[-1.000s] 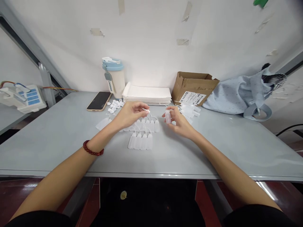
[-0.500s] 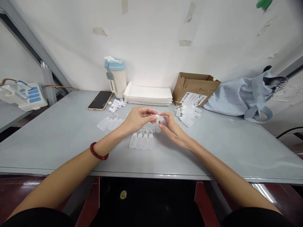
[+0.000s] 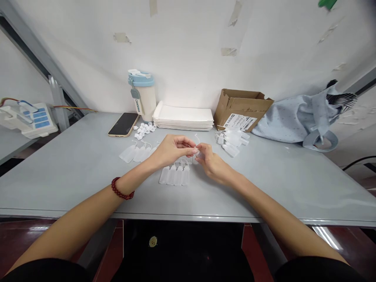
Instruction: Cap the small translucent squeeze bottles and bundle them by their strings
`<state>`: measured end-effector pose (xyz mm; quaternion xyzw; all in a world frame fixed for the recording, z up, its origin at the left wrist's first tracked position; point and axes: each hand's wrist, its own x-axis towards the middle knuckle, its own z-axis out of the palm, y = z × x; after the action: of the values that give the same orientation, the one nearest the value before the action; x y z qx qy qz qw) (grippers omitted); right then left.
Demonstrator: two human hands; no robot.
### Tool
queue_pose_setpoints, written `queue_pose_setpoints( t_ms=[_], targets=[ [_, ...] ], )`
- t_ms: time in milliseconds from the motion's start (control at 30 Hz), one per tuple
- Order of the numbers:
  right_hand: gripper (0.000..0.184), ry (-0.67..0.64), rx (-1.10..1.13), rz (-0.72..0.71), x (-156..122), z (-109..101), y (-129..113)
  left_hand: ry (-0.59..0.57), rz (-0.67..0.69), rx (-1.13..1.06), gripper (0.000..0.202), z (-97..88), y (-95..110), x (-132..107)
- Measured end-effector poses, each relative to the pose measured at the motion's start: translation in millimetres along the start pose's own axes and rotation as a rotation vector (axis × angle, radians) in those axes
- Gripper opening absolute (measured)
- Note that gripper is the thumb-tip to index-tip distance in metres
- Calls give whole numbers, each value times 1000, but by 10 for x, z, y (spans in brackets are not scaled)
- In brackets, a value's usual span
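Note:
Over the middle of the table, my left hand [image 3: 175, 149] pinches something small and white at the neck of a small translucent squeeze bottle, mostly hidden by fingers. My right hand [image 3: 214, 163] has its thumb and fingers closed round that bottle's body. A thin white strap [image 3: 197, 138] sticks up between the hands. Just below them lies a row of small translucent bottles [image 3: 174, 176] with strap-tethered caps. More such bottles [image 3: 141, 152] lie left, partly behind my left wrist. A loose heap of bottles [image 3: 232, 141] is to the right, and small white caps [image 3: 143, 130] are piled behind.
Along the wall stand a blue-lidded tumbler [image 3: 143, 96], a stack of white envelopes [image 3: 183, 117] and an open cardboard box [image 3: 243, 107]. A phone [image 3: 123, 124] lies by the tumbler. At right rests a light-blue cloth bag [image 3: 289, 119]; a power strip [image 3: 38, 119] is far left.
My right fingers have closed in nearer to my left fingertips, and less of the held bottle shows. The strap now points upward between the hands.

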<state>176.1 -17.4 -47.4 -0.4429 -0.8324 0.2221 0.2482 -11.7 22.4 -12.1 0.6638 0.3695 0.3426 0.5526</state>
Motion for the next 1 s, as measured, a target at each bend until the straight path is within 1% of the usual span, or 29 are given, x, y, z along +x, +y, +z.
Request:
queue_pose_setpoints(
  t_ms=[100,200,267,333,433,500,600,667,733,800,933,1000],
  targets=[
    [29,1,23,0,-2,8,-12,-8,3,1,26,-6,3,-4],
    [27,34,125,47,-6,-17,-61,-3,50,14,24,-4,12,-18],
    [27,51,268,96,-10,-47,-99,-8,100,14,21,1,17,-29],
    [28,34,478,145,-14,-80,-127,-32,142,10,19,5,19,-38],
    [33,-34,756,207,-14,-129,-141,-86,189,15,18,0,20,-44],
    [38,-83,846,231,-9,-157,-138,-119,212,29,16,-12,21,-45],
    [40,-138,915,248,1,-186,-127,-174,224,28,13,-39,23,-45],
    [38,-148,946,252,8,-195,-122,-196,214,15,14,-55,26,-44],
    [36,-143,961,238,13,-195,-121,-205,194,5,18,-64,35,-41],
    [34,-134,947,216,16,-189,-120,-196,160,11,23,-63,47,-38],
    [33,-93,868,214,14,-166,-111,-119,74,80,25,-50,62,-33],
    [33,-74,828,222,12,-155,-104,-124,34,101,26,-52,58,-32]
  ],
)
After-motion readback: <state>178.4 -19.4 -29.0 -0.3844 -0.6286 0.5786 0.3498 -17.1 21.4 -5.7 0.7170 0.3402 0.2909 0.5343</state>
